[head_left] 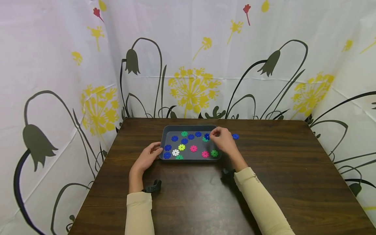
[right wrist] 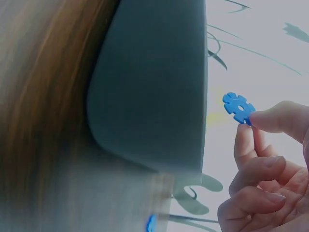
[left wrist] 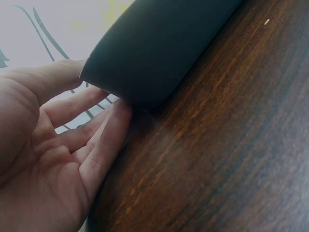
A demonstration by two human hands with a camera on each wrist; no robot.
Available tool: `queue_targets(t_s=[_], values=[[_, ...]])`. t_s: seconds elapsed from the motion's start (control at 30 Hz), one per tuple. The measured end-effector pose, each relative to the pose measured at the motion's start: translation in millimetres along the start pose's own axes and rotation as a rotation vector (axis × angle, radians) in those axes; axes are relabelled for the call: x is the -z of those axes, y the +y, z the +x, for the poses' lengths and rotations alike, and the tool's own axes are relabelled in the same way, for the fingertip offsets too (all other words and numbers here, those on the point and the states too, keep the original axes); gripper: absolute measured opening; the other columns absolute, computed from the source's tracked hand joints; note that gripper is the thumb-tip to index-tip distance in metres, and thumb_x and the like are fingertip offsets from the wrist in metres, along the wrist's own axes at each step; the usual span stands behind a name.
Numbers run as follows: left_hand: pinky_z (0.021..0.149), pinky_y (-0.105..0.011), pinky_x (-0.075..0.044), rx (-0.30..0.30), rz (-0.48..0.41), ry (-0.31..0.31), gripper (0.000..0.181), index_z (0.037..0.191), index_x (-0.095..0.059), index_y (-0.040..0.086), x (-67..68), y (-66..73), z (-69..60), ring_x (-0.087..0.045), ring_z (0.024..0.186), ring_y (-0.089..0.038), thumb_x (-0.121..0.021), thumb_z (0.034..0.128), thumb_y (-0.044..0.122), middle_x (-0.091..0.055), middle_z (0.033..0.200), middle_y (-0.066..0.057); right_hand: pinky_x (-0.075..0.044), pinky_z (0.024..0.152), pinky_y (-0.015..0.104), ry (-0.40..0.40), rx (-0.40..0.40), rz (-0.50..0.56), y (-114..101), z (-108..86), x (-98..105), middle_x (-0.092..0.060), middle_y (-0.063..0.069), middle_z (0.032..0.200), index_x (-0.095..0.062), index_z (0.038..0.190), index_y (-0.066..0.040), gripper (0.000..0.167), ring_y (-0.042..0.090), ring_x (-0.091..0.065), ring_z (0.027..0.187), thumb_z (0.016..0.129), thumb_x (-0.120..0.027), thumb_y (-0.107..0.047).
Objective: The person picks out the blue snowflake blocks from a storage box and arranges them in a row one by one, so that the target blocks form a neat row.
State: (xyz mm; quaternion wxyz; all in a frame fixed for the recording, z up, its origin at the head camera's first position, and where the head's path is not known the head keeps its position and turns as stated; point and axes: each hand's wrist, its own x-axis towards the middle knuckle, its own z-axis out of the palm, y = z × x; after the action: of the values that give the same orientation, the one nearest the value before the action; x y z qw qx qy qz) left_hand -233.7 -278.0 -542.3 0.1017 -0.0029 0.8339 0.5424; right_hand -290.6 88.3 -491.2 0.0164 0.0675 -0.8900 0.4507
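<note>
A grey rectangular tray rests on the table, with several flower-shaped notched plastic discs lying flat in it. My left hand holds the tray's left side; the left wrist view shows the thumb at the rim and fingertips against the outer wall. Over the tray's right end, my right hand pinches a blue notched disc between thumb and fingers, raised above the rim. Among the discs in the tray are a yellow one, a white one and a pink one.
Another blue disc lies on the brown wooden table, just outside the tray's right side. Behind the table hangs a white curtain printed with flowers. Each wrist wears a dark strap.
</note>
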Motion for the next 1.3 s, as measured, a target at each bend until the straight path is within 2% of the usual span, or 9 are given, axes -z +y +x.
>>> queue_targets(t_s=[0.33,0.6,0.77,1.0,1.07,1.2,1.3], values=[[0.118,-0.055,-0.051,-0.002,0.011,-0.004,0.061,0.164,-0.039,0.006,0.0,-0.3,-0.7,-0.058,0.140,-0.040,-0.054,0.1145,0.037,-0.053,0.157,-0.026,-0.051,0.077,0.029,0.037,-0.016,0.121,17,0.3,18,-0.071,0.011,0.100,-0.074,0.102,-0.004,0.013,0.025,-0.062,0.094,0.101,-0.072,-0.017],[0.118,-0.057,-0.050,0.009,-0.006,-0.004,0.060,0.164,-0.039,0.005,-2.0,-0.7,-1.3,-0.058,0.140,-0.041,-0.054,0.1146,0.035,-0.054,0.157,-0.026,-0.051,0.079,0.029,0.116,-0.039,0.177,30,-1.7,30,-0.071,0.012,0.098,-0.074,0.103,-0.001,0.017,0.022,-0.061,0.090,0.100,-0.069,-0.017],[0.119,-0.057,-0.050,0.017,-0.023,-0.001,0.060,0.164,-0.040,0.007,-2.1,-0.3,-2.8,-0.058,0.140,-0.039,-0.056,0.1137,0.036,-0.055,0.157,-0.024,-0.050,0.074,0.028,0.129,-0.068,0.201,38,-1.8,41,-0.068,0.006,0.093,-0.074,0.104,-0.002,0.018,0.019,-0.060,0.086,0.100,-0.069,-0.018],[0.119,-0.058,-0.049,0.010,-0.027,0.012,0.060,0.165,-0.038,0.007,-0.9,1.4,-2.2,-0.058,0.139,-0.040,-0.056,0.1142,0.033,-0.054,0.157,-0.026,-0.048,0.069,0.026,0.169,-0.104,0.257,49,0.4,56,-0.070,0.019,0.097,-0.073,0.105,0.000,0.021,0.017,-0.057,0.081,0.100,-0.068,-0.020],[0.119,-0.058,-0.049,0.004,-0.027,0.011,0.059,0.165,-0.038,0.007,-0.6,1.7,-1.3,-0.058,0.139,-0.041,-0.055,0.1143,0.033,-0.054,0.156,-0.026,-0.048,0.068,0.025,0.185,-0.115,0.262,53,1.1,61,-0.071,0.016,0.096,-0.073,0.104,0.000,0.021,0.015,-0.056,0.080,0.100,-0.068,-0.019],[0.119,-0.057,-0.049,0.010,-0.028,0.007,0.061,0.165,-0.037,0.008,-0.4,1.7,0.1,-0.058,0.140,-0.040,-0.056,0.1141,0.035,-0.054,0.157,-0.026,-0.048,0.068,0.024,0.209,-0.150,0.256,63,1.2,69,-0.068,0.003,0.090,-0.073,0.105,0.000,0.022,0.014,-0.056,0.080,0.100,-0.068,-0.020],[0.121,-0.059,-0.047,0.007,-0.028,0.001,0.065,0.168,-0.032,0.010,0.2,1.8,1.0,-0.057,0.141,-0.042,-0.056,0.1139,0.037,-0.052,0.159,-0.027,-0.048,0.073,0.026,0.222,-0.182,0.253,71,0.6,73,-0.067,0.003,0.094,-0.074,0.109,0.001,0.026,0.016,-0.056,0.085,0.100,-0.067,-0.022]])
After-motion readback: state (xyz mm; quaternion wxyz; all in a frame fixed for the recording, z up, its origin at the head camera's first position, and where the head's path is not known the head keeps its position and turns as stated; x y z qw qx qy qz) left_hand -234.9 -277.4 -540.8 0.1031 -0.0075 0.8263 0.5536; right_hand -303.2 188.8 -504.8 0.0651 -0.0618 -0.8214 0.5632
